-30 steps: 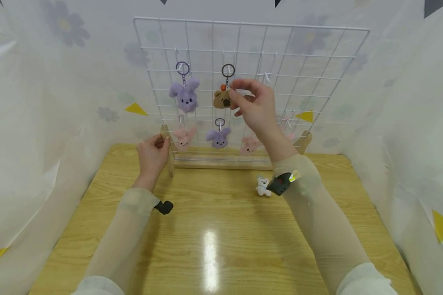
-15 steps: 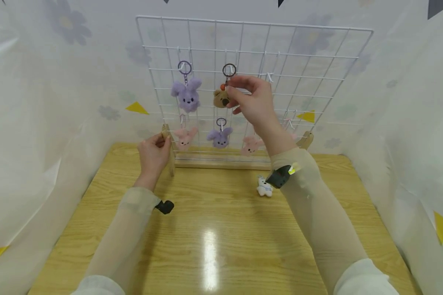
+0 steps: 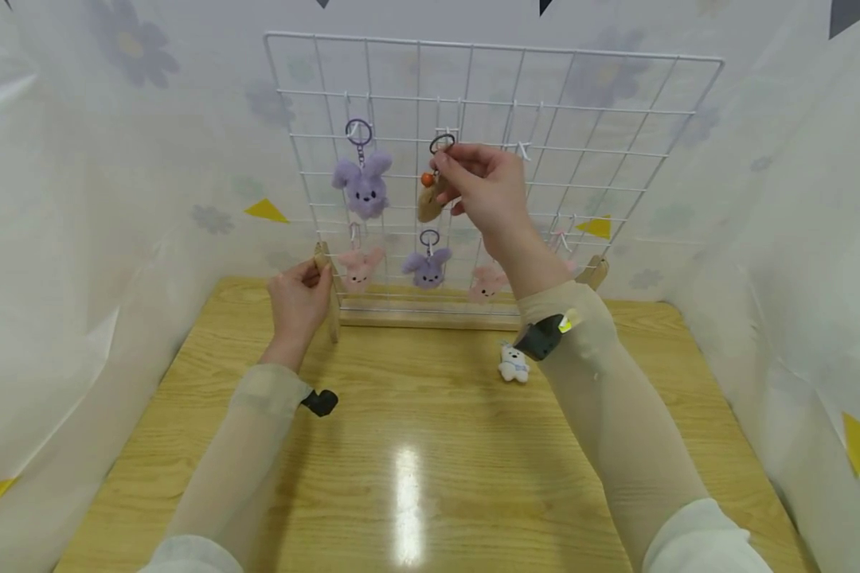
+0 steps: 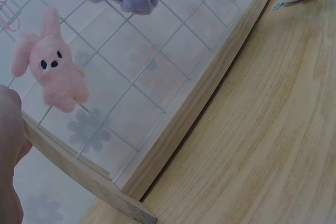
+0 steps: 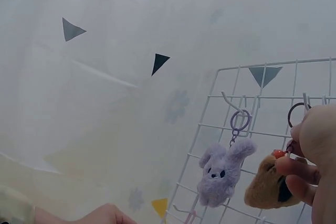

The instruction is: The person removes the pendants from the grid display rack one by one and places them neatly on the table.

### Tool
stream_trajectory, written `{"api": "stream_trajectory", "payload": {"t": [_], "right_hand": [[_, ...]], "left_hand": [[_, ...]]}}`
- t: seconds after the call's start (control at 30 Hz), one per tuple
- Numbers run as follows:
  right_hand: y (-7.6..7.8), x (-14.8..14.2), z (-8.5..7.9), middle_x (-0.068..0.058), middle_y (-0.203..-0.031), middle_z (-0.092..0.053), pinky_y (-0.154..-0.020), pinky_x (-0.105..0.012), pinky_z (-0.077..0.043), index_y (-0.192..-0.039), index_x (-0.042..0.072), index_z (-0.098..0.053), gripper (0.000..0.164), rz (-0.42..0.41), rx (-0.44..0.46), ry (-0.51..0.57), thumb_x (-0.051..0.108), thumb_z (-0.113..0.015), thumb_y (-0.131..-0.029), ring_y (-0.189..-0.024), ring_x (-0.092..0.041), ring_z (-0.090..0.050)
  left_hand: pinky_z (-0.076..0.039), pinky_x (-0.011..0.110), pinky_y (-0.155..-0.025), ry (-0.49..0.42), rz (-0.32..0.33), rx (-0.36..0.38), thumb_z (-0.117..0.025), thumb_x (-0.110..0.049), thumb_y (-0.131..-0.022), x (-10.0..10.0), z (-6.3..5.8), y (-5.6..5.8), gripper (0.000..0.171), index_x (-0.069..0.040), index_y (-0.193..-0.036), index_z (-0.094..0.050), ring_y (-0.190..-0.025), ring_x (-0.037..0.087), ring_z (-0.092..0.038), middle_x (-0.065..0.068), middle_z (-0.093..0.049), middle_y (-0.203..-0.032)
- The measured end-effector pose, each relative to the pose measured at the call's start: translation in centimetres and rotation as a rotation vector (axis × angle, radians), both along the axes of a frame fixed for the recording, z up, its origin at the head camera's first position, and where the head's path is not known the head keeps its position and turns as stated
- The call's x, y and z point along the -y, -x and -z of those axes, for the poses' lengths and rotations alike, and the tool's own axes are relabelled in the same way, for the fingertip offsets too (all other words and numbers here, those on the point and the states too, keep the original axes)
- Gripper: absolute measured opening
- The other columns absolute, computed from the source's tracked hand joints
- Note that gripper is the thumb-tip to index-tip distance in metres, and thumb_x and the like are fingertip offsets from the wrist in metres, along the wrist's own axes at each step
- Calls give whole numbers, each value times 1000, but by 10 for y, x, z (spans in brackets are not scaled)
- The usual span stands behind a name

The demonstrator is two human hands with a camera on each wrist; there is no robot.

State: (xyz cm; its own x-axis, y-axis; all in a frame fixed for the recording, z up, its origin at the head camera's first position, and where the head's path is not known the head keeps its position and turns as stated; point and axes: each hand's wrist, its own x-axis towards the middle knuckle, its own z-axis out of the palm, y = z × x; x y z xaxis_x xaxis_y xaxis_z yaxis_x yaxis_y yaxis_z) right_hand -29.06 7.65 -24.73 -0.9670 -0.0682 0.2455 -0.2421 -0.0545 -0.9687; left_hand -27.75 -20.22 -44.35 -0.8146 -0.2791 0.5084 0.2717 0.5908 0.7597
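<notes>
Left edge of the white wire grid point(image 3: 419, 41): my left grip point(image 3: 299, 302) pinches the pale wooden upright point(image 3: 333, 314). Upper-middle grid: the orange-beaded brown plush keychain point(image 3: 430, 204), long axis near upright, hangs below-left of my right grip point(image 3: 490, 187), nearer, pinching near its top.

pale flower-printed sheeting point(image 3: 208, 119) behind and beside a wood-grain table point(image 3: 487, 477), bright glare point(image 3: 407, 501) on its top

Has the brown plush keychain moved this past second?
Yes, the brown plush keychain has shifted slightly down and left in the head view against the white wire grid, and turned sideways.
</notes>
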Motion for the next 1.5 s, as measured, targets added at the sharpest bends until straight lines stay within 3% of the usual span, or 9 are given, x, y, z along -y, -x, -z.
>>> {"api": "stream_trajectory", "payload": {"t": [0.33, 0.77, 0.93, 1.3, 1.37, 1.5], "right_hand": [[-4, -3, 0, -16, -104, -78, -53, -24, -51, -106, 4, -79, 13, 24, -29, 55, 16, -74, -102, -61, -17, -65], [-19, 3, -2, -15, -94, -77, -52, -23, -53, -94, 5, -77, 8, 54, -71, 191, 10, -77, -99, -54, -16, -60], [-24, 2, -2, -17, -96, -77, -52, -24, -54, -95, 3, -77, 8, 43, -88, 192, 10, -77, -99, -55, -17, -60], [-36, -1, 1, -17, -96, -77, -52, -23, -55, -96, 2, -77, 6, 6, -149, 173, 6, -76, -100, -53, -17, -59], [-38, -2, 2, -18, -95, -77, -52, -24, -55, -95, 3, -77, 6, -3, -158, 175, 6, -76, -99, -54, -17, -59], [-43, -4, 3, -17, -93, -77, -53, -25, -55, -93, 2, -77, 7, -18, -168, 181, 6, -76, -99, -54, -18, -60]], "left_hand": [[-66, 42, -74, 5, -6, 9, -72, -14, -102, 0, 1, 1, 24, 7, -111, -79, -83, 31, -77, 23, -78, -97], [-65, 38, -72, 7, -13, -7, -72, -13, -102, 0, 1, 1, 23, 7, -111, -79, -82, 32, -77, 23, -78, -97], [-65, 43, -74, 2, -10, -2, -71, -12, -102, -1, 1, 1, 23, 8, -111, -78, -83, 33, -77, 24, -77, -98], [-65, 41, -74, 2, -10, 12, -71, -12, -102, -1, 1, 2, 23, 7, -111, -79, -83, 32, -77, 23, -78, -99], [-65, 39, -73, -2, -9, 16, -71, -13, -102, 0, 1, 2, 24, 7, -111, -79, -84, 31, -77, 22, -78, -99], [-62, 22, -70, -8, -3, 17, -71, -14, -102, 0, 2, 2, 24, 7, -112, -79, -83, 30, -77, 22, -78, -98]]}}
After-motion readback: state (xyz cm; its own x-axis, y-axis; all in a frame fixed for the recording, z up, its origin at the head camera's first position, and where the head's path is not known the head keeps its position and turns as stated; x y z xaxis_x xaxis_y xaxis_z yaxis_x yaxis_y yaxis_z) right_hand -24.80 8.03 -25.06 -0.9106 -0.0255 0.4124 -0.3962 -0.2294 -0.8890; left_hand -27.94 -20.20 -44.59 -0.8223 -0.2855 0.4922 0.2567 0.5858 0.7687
